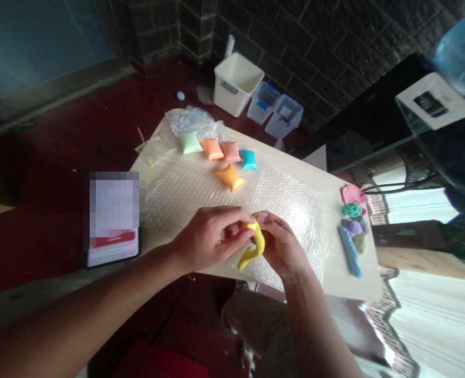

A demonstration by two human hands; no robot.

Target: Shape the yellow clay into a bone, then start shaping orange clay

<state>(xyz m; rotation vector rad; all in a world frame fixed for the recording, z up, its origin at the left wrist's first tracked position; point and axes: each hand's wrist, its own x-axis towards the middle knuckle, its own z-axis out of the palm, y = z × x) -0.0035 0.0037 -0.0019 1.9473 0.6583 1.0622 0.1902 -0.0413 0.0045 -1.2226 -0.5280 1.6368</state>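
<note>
Both hands meet over the near edge of the table, pinching a curved roll of yellow modelling clay (258, 242). My left hand (212, 236) grips its upper end between thumb and fingertips. From the other side, my right hand (282, 241) has its thumb and fingers closed on the same upper end. The lower part of the roll hangs free in a hook shape. Beyond the hands, an orange clay packet (231, 177) lies on the bubble wrap (291, 202). Behind it are a pale green packet (189, 142), two salmon packets (212, 149) and a turquoise packet (249, 159).
Lumps of pink clay (353, 194), green clay (352, 209), purple clay (352, 227) and a blue clay roll (349, 252) lie at the table's right end. A tablet (114, 252) is at left. A white bin (232, 92) and clear boxes (283, 118) stand beyond the table.
</note>
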